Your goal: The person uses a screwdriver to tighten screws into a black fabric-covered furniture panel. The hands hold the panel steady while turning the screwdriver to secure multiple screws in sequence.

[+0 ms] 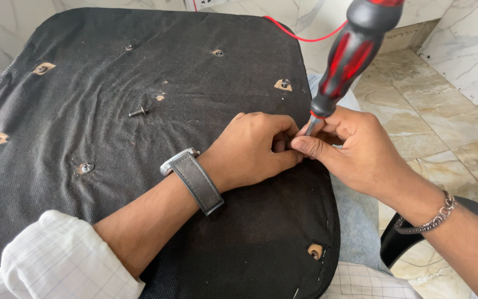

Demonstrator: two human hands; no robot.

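Note:
A chair seat lies upside down, covered in black fabric with several screw holes. My left hand, with a grey-strapped watch on its wrist, rests on the fabric near the right edge, fingers curled and pinched around something small that is hidden. My right hand meets it from the right and steadies the metal shaft of a red and black screwdriver, which stands tilted with its tip between my fingers. A loose screw lies on the fabric to the left.
Screws sit in holes in the fabric. A red cable runs behind the seat. Marble floor tiles lie to the right, a leaning white slab at the upper right, a black chair part below.

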